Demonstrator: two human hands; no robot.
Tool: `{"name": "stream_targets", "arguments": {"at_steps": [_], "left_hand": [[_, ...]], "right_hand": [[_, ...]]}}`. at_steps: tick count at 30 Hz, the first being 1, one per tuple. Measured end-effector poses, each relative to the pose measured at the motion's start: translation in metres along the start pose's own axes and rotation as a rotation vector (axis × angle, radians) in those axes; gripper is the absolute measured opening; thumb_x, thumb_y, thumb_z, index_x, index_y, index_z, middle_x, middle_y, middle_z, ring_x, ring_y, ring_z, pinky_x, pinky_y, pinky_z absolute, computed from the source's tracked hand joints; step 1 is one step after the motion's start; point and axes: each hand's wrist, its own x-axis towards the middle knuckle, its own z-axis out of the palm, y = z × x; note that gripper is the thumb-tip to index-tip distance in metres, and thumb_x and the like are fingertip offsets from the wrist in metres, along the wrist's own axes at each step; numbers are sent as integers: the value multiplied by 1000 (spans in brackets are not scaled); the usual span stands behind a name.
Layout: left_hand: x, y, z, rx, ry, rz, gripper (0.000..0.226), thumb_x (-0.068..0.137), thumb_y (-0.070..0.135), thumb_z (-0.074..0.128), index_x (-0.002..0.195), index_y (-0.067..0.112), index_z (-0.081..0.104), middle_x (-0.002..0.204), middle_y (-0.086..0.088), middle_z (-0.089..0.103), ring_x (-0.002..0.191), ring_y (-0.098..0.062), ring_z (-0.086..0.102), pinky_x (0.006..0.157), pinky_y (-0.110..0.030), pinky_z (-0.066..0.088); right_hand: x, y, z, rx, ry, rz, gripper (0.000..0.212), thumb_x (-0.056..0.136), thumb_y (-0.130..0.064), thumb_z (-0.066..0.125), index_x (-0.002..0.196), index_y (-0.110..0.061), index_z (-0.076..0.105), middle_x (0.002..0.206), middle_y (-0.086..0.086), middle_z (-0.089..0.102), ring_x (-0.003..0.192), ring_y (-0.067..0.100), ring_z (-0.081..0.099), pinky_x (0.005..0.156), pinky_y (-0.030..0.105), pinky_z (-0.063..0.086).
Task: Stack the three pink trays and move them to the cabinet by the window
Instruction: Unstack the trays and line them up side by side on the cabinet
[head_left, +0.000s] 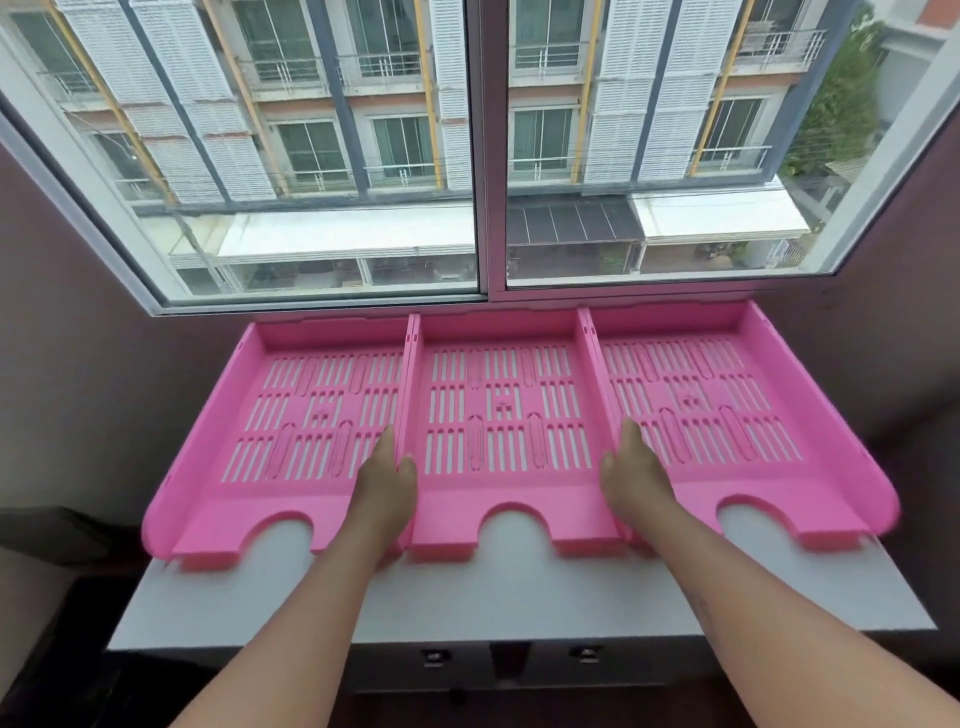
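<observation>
A white cabinet top (519, 597) beneath a window (483, 156) carries three pink trays side by side, unstacked; the left tray (291, 415); the left hand (384, 488) pinching the middle tray's (504, 415) left wall, thumb inside; the right hand (634, 478) likewise clasping its right wall; the right tray (727, 410) touching alongside

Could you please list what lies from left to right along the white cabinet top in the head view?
Left pink tray → left hand on the wall between trays → middle pink tray → right hand → right pink tray.
</observation>
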Motion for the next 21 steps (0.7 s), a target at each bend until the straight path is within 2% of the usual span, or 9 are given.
{"name": "stream_targets", "arguments": {"at_steps": [2,4,6,8,11,14,16,18,21], "left_hand": [[-1,1,-1,-20,7,8,59,104,15,40,157,12,15,164,-10,21,150,-29,19,119,-42,20],[-8,1,-2,-41,31,18,59,103,21,44,156,12,20,163,-10,25,150,-29,22,118,-45,22],[-21,-5,-1,-20,51,36,63,101,30,49,156,13,22,161,-10,31,147,-30,29,116,-48,29],[-34,-16,0,67,81,78,71,97,37,53,156,17,20,157,-9,37,142,-31,40,111,-50,40],[-38,-28,3,151,134,103,66,100,34,49,156,17,19,143,-18,54,119,-37,62,88,-47,59],[-34,-28,5,174,141,107,58,103,27,41,155,13,19,129,-23,63,96,-36,71,68,-38,61],[-35,-27,3,153,125,116,58,104,27,40,156,13,17,141,-18,56,105,-32,68,78,-39,60],[-35,-26,1,136,91,118,59,104,27,39,156,14,15,148,-15,49,117,-32,63,87,-40,57],[-36,-25,0,125,52,101,59,105,25,38,157,12,13,154,-14,42,129,-31,54,92,-35,49]], "right_hand": [[-1,-2,-4,20,-51,9,57,102,-5,36,155,-6,14,92,11,54,65,18,53,49,29,38],[-3,-2,-8,58,-87,7,62,103,-12,41,157,-7,9,127,20,55,108,35,61,84,44,54],[-8,3,-12,41,-88,-34,71,102,-22,50,158,-11,7,160,15,30,142,35,37,113,46,35],[-20,10,-12,29,-58,-82,77,100,-25,53,159,-18,5,165,7,19,146,31,32,113,44,34],[-41,24,-2,-14,-14,-126,77,101,-22,50,159,-29,-1,163,3,25,118,33,60,78,35,53],[-41,33,10,-17,53,-131,69,104,-18,42,158,-33,1,150,7,48,59,27,62,38,23,41],[-40,33,13,-44,87,-120,66,105,-17,39,159,-33,3,111,6,67,44,16,45,31,17,31],[-41,31,12,-51,97,-100,65,105,-17,39,159,-30,5,71,-13,42,42,11,37,29,14,27],[-40,30,10,-68,79,-85,66,105,-16,40,159,-30,5,82,-6,55,49,11,44,39,21,33]]}}
